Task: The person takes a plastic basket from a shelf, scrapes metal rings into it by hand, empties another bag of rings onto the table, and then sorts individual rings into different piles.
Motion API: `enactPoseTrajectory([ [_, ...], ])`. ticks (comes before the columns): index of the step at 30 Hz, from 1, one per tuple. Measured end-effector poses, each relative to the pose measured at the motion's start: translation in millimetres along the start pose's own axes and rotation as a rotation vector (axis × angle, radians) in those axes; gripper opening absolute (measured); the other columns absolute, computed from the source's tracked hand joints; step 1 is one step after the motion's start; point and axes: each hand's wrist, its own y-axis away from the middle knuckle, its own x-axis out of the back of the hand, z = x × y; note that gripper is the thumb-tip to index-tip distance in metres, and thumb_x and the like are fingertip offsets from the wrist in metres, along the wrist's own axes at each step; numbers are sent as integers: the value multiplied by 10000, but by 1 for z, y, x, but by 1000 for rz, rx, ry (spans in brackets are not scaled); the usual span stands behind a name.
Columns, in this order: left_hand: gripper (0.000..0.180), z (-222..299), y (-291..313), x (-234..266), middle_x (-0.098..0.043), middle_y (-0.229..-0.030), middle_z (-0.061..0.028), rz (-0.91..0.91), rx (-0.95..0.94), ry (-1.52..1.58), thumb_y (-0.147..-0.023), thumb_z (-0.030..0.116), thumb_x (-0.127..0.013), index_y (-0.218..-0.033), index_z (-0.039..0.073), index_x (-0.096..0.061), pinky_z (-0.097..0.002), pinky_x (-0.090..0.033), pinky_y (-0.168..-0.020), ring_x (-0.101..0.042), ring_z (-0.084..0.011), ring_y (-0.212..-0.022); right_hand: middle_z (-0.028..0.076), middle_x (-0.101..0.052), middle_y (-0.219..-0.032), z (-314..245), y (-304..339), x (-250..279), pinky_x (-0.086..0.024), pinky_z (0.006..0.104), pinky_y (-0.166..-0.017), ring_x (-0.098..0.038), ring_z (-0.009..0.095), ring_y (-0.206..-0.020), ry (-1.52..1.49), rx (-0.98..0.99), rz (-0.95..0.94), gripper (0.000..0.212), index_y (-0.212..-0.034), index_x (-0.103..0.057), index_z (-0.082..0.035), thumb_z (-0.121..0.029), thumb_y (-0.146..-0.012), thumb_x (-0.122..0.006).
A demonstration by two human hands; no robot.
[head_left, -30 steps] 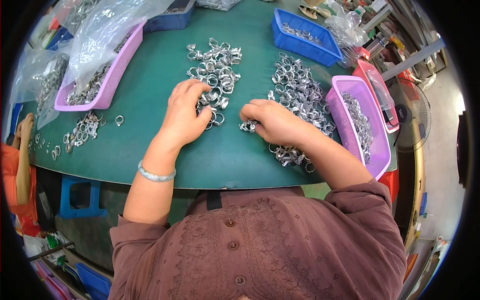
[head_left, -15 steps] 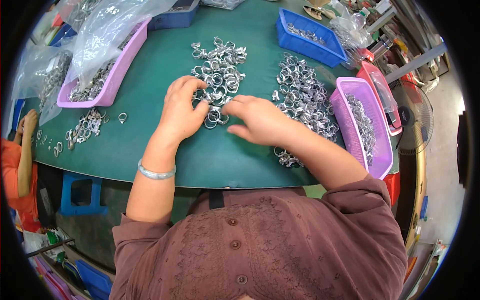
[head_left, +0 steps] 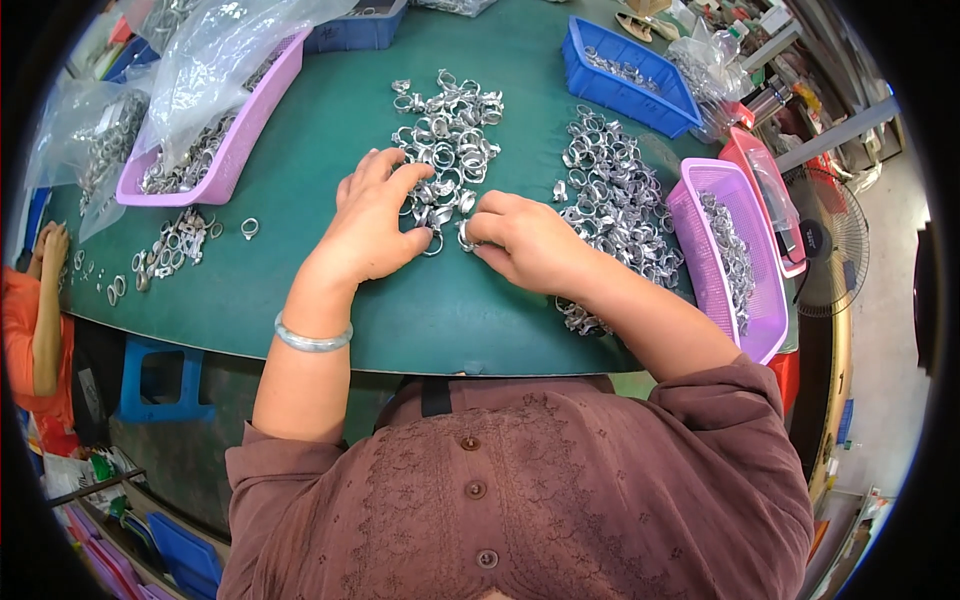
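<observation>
on the green bench (head_left: 430, 320), a pile of silver rings (head_left: 456, 148) lies just ahead of the hands, likely for short reach. the left hand (head_left: 372, 228) is loose and unclenched, fingers curved at the pile's left edge, seemingly fencing it in. the right hand (head_left: 525, 240) pinches a ring (head_left: 465, 236), probably for fine control. a second pile (head_left: 618, 190) lies apart, perhaps to prevent mixing.

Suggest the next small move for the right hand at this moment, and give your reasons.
Probably draw the right hand sideways toward the right-hand pile: a silvery ring seems pinched at its fingers, just beside the middle pile, while the left hand is spread against that pile's near left edge, leaving the right side unobstructed.
</observation>
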Motion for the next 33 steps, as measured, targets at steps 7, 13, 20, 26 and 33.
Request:
enactPoseTrajectory([
  [7, 538, -3, -2, 0, -404, -1346, -201, 26, -6, 79, -681, 111, -667, -1203, 109, -538, -415, -297, -1062, -354, -367, -1279, 113, -590, -876, -2, 6, 61, -493, 400, -738, -588, 298, -887, 271, -12, -588, 140, -840, -618, -71, -138, -723, -657],
  [13, 510, -6, -3, 2, -429, -1320, -201, 48, -15, 71, -675, 67, -639, -1176, 81, -547, -403, -323, -1047, -383, -363, -1256, 132, -595, -938, -16, -21, 18, -506, 423, -745, -608, 324, -892, 148, -39, -130, 340, -940, -575, -30, -260, -734, -715],
  [20, 492, -9, -3, 1, -441, -1311, -191, 69, 2, 66, -678, 51, -623, -1165, 54, -548, -399, -327, -1045, -391, -357, -1250, 141, -578, -879, -23, -26, -15, -512, 412, -684, -616, 322, -811, 150, -76, -26, 234, -909, -590, -30, -188, -755, -668],
  [26, 483, -9, -3, 0, -449, -1304, -196, 95, 1, 49, -684, 61, -611, -1164, 49, -553, -402, -326, -1043, -398, -359, -1246, 133, -560, -837, -20, -13, -8, -509, 409, -668, -611, 316, -782, 148, -24, -117, 92, -799, -609, -59, -90, -713, -603],
  [33, 482, -4, -2, 2, -449, -1294, -196, 71, 0, 58, -688, 65, -600, -1167, 47, -549, -403, -317, -1045, -395, -359, -1242, 127, -615, -879, -5, 2, 66, -492, 419, -743, -608, 321, -865, 317, -170, -805, 197, -863, -630, -48, -86, -672, -650],
])
